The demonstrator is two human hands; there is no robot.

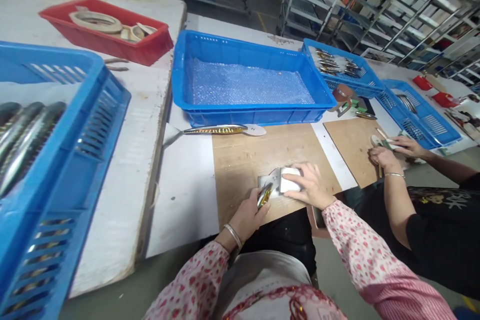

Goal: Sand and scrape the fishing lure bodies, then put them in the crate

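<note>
My left hand [247, 217] is closed round a gold-and-dark fishing lure [264, 196], low over the brown board [240, 160]. A flat greyish piece [267, 179] reaches from the lure's end toward my other hand; I cannot tell whether it is the lure's own lip or a separate plate. My right hand [309, 185] grips a white block [290, 180], pressed against that flat piece. Farther back, a second lure [213, 130] with a clear rounded lip [255, 130] lies across the board's far edge, in front of the blue tray.
The blue tray [253, 108] is lined with bubble wrap. At left stand a blue crate [108, 105] of lures and a red bin [146, 52] with tape rolls. Pliers [117, 64] lie between them. A co-worker's hands [390, 155] work at another board [348, 145] on the right.
</note>
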